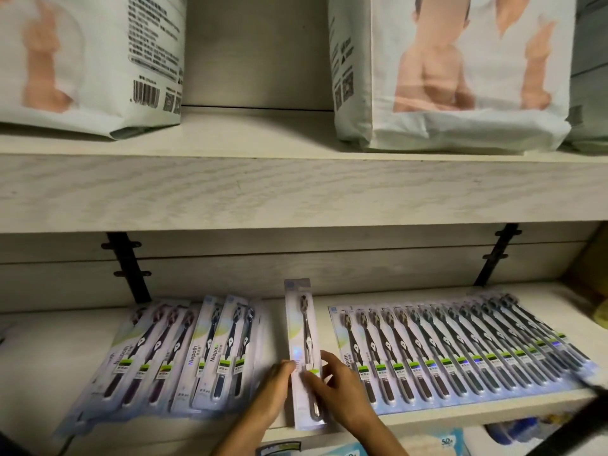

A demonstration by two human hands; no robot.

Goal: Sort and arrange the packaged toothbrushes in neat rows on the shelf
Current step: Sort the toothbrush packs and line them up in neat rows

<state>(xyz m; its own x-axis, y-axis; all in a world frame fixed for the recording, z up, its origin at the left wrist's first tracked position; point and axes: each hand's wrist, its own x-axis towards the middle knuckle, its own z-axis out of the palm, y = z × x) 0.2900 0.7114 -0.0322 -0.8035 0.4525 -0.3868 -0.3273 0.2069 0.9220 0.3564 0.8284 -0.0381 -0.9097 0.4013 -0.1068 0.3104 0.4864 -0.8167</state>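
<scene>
held item: toothbrush pack (297, 327) on the lower shelf (49, 357), in the gap between the two sets of packs; long axis 12 to 6 o'clock, brush head at the 12 end, lower end past the shelf's front lip
left grip (276, 386): in from 7 o'clock, fingertips against the pack's 9 o'clock edge, low down; blurred, cannot tell whether pinching or only touching
right grip (342, 390): in from 5 o'clock, narrow, holding the toothbrush pack; thumb on the front face, fingers over the 3 o'clock edge, just beside the first card of the right row
left group (184, 350): at 9 o'clock of the held pack; overlapping cards, fanned unevenly, heads leaning toward 1 o'clock; reddish-dark brushes at the 9 o'clock side, black ones nearer the gap; "Niepoth" readable on two cards
right row (460, 353): at 3 o'clock of the held pack; long shingled run, heads at the 12 end, green labels in one line, reaching the shelf's 3 o'clock end
brackets (128, 268): two, black, on the back wall at 11 and 1 o'clock
upper shelf (296, 192): at 12 o'clock, thick pale wood-grain board
bags (454, 77): white, blurred baby print, standing on the upper shelf, one at 11 and one at 1 o'clock, apart
below: blue-and-white packs (441, 442) at 5 o'clock under the lower shelf, only partly seen
</scene>
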